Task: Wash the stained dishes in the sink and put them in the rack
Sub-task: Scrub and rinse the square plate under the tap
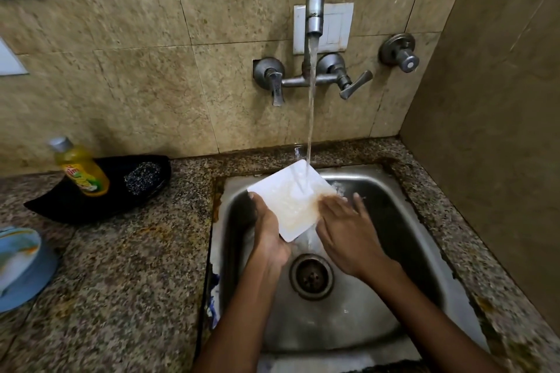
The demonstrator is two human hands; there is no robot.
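A white square plate (289, 198) with brown stains is held tilted over the steel sink (403, 221), under running water from the tap (314, 0). My left hand (268, 232) grips the plate's left edge from below. My right hand (342, 227) lies flat on the plate's right corner, fingers spread over the brown smear. Water hits the plate's upper middle and runs off its lower corner toward the drain (311, 275).
On the granite counter to the left stand a yellow dish soap bottle (80, 168) and a steel scrubber (142, 177) in a black dish (60, 206). A blue plate (27, 269) sits at the far left edge. Tap handles (354, 85) stick out from the tiled wall.
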